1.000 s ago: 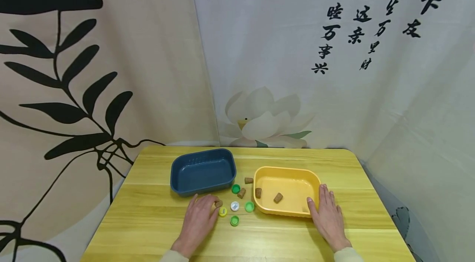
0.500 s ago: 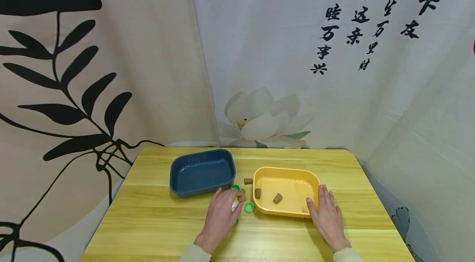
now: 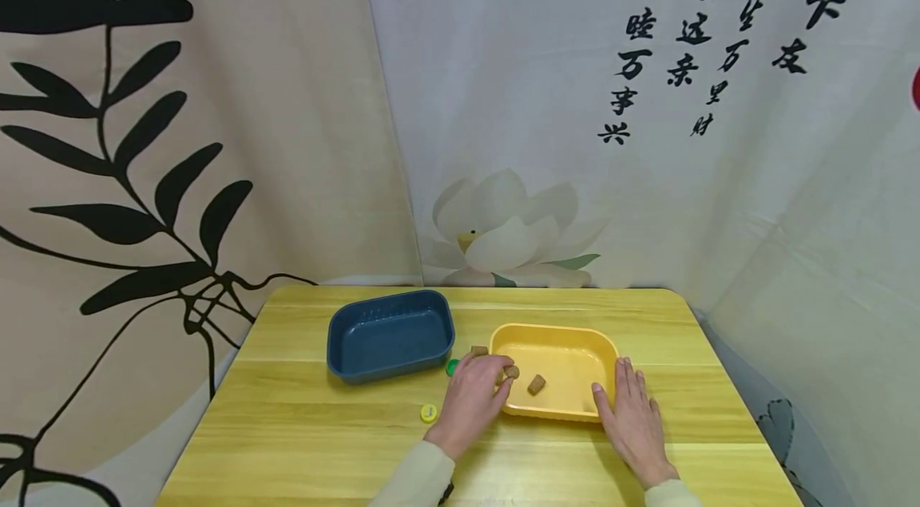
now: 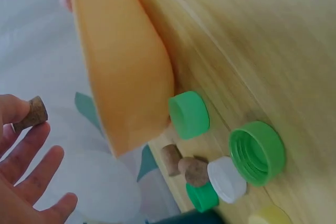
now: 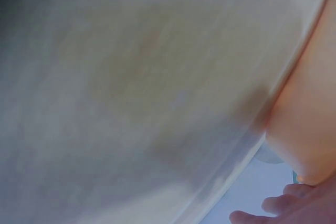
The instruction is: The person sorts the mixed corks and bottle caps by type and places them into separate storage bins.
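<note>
Behind the wooden worktop (image 3: 323, 451), pale cloth (image 3: 302, 92) is hung, printed with dark leaves (image 3: 118, 223) and brush characters (image 3: 640, 24). Over the left part of the yellow tray (image 3: 575, 359), a cork piece (image 3: 512, 371) is held by the left hand (image 3: 470, 395); it is pinched between thumb and finger, while the other fingers are spread apart. A second cork piece (image 3: 537, 385) is seen lying in that tray; what lies directly under the left hand is partly hidden. By the right hand (image 3: 636, 419), the tray's right rim is touched with straight fingers, the thumb held apart from them. Between the trays, loose cork pieces (image 4: 170, 160), three green caps (image 4: 257, 153) and a white cap (image 4: 227, 179) are grouped, with a yellow cap (image 3: 428, 413) placed nearby. Farther left, the blue tray (image 3: 391, 331) is set.
</note>
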`<state>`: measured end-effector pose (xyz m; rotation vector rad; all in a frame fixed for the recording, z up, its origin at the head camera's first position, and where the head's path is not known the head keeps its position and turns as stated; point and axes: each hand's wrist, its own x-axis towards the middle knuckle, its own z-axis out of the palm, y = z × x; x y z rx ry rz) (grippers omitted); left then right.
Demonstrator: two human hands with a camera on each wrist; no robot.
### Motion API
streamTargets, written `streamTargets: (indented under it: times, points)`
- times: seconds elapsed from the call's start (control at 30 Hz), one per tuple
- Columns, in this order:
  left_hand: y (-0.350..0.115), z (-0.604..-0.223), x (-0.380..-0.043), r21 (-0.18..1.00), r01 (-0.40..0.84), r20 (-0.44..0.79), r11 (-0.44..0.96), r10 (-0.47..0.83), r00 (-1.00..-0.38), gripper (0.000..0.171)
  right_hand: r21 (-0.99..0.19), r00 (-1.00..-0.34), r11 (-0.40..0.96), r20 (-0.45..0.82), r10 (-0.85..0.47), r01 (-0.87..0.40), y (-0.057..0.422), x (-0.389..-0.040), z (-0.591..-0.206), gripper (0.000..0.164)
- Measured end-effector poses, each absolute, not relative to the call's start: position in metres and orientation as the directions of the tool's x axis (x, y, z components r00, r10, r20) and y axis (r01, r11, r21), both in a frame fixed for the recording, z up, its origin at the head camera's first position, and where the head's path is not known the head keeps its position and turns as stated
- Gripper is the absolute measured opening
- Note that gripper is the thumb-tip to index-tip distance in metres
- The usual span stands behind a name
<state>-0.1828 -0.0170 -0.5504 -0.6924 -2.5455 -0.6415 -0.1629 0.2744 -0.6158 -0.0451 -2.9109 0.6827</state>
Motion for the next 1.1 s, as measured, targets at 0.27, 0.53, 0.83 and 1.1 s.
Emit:
streamTargets:
  times: [0.27, 0.53, 0.83, 1.1]
  points:
    - [0.003, -0.564, -0.202, 0.096, 0.578, 0.473, 0.81, 0.474, -0.742, 0.014, -0.443, -0.987, 0.897, 0.151, 0.061, -0.012, 0.273, -0.162, -0.617, 0.08]
    - [0.013, -0.573, -0.207, 0.021, 0.552, 0.396, 0.834, 0.5, -0.77, 0.018, -0.44, -0.989, 0.898, 0.136, 0.06, -0.006, 0.274, -0.163, -0.616, 0.08]
    - [0.001, -0.573, -0.198, 0.037, 0.528, 0.378, 0.848, 0.478, -0.793, 0.059, -0.414, -0.992, 0.91, 0.121, 0.036, -0.018, 0.275, -0.163, -0.611, 0.08]
    - [-0.039, -0.57, -0.181, 0.159, 0.482, 0.422, 0.861, 0.382, -0.822, 0.067, -0.421, -0.997, 0.907, 0.075, 0.027, -0.007, 0.287, -0.162, -0.605, 0.08]
